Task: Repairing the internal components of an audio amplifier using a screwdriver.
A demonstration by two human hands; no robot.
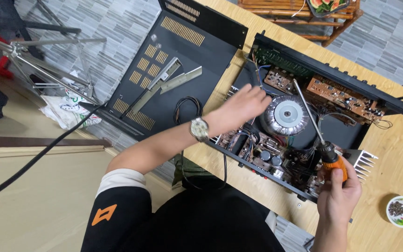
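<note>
Head view: right hand (336, 191) grips the screwdriver (314, 126) by its orange handle, left hand (243, 106) rests open inside the amplifier (304, 135) at the table's (397, 158) near edge; likely heavy, boards fragile, so lift by chassis edges.

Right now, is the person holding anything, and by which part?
The right hand grips a screwdriver by its orange handle. The left hand holds nothing visible; it reaches into the open amplifier.

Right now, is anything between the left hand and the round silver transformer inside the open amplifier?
Nothing visible. The left hand rests inside the open amplifier, its fingertips right beside the transformer. The screwdriver in the right hand crosses on the transformer's far side.
</note>
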